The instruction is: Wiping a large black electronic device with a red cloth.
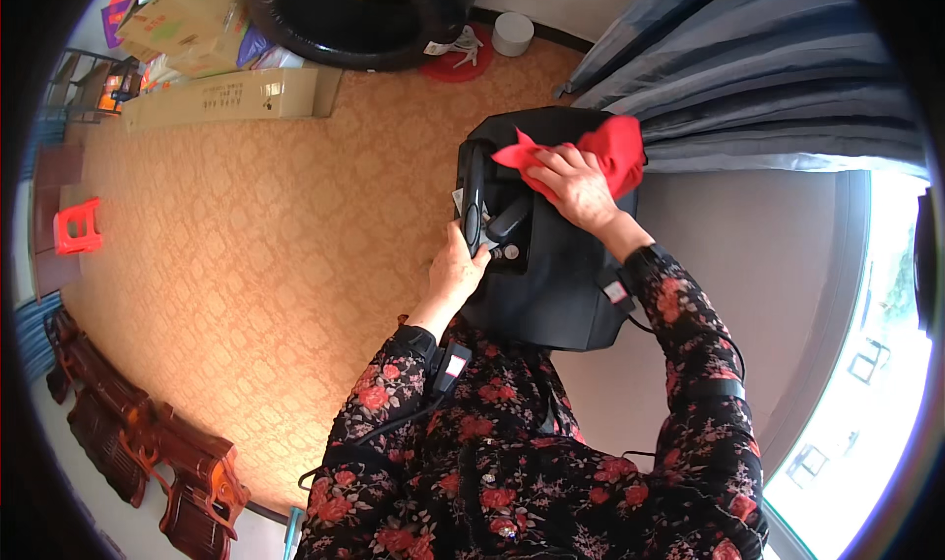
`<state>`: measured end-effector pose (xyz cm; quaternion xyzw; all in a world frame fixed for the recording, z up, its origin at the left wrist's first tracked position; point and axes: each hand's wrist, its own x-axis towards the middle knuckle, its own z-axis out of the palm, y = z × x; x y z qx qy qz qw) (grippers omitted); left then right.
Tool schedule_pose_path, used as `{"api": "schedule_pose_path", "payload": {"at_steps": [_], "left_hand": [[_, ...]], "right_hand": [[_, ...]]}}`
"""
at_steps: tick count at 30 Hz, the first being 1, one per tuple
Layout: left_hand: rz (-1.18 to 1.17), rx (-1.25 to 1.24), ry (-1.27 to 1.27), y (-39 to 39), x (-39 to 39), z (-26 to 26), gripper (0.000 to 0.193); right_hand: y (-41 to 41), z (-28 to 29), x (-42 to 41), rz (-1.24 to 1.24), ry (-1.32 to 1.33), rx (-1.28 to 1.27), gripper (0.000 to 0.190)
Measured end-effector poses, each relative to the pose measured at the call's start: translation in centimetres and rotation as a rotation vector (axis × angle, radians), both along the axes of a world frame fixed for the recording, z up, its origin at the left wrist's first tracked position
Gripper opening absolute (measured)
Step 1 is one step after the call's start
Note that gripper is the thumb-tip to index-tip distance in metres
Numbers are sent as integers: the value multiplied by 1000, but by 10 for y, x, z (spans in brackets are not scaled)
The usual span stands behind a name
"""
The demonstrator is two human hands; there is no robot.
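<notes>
A large black box-shaped speaker or machine (550,294) with angled corners stands in front of me, near the curtain; which it is, I cannot tell. Along its left side runs a black handle (472,191), whose near end sits between the thumb and fingers of my left hand (456,268). My right hand (576,187) lies over a red cloth (622,154), its fingers bent onto the fabric on the far part of the black top. Small round knobs (511,251) show in a recess beside my left thumb, with papers partly hidden behind the handle.
Gray curtains (738,80) hang at the upper right, above a window ledge (738,265). Cardboard boxes (221,95) and a black-wrapped tire (354,51) lie at the back. A red plastic stool (77,226) is far left; carved wooden chairs (199,479) stand lower left.
</notes>
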<state>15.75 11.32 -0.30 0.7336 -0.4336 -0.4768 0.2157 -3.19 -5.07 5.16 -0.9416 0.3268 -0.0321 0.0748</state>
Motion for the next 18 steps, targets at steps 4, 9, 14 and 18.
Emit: {"api": "schedule_pose_path", "payload": {"at_steps": [4, 9, 14, 18], "left_hand": [[-5, 67, 8, 4, 6, -1, 54], [-52, 91, -28, -5, 0, 11, 56], [-1, 119, -21, 4, 12, -4, 56], [-26, 66, -21, 0, 5, 5, 55]], "right_hand": [[-2, 6, 10, -20, 22, 53, 23], [-20, -12, 43, -80, -42, 51, 23], [-15, 2, 22, 138, -8, 121, 23], [-19, 7, -4, 28, 33, 115, 22]]}}
